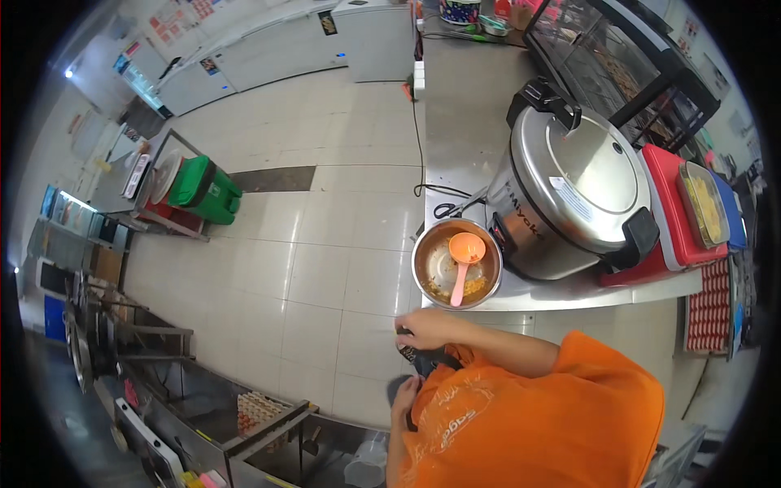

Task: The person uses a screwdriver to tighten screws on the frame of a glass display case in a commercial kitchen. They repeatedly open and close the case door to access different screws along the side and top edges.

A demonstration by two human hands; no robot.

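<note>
My right hand (428, 328) reaches across in front of my orange shirt, its fingers closed on a dark printed cloth (425, 358) close to my body. Just below it, my left hand (404, 395) is held against the front of the shirt with its fingers curled in. What the left hand grips, if anything, is hidden. Beyond my right hand, a steel pot (420, 281) stands at the counter's corner with yellowish bits inside. An orange ladle with a pink handle (462, 268) rests in it. Neither hand touches the pot.
A large steel rice cooker (569, 183) stands beside the pot on the steel counter (464, 106). Scissors (446, 211) lie behind the pot. A red box (675, 203) is at the right. A green bin (203, 189) stands across the tiled floor; egg trays (259, 415) are at lower left.
</note>
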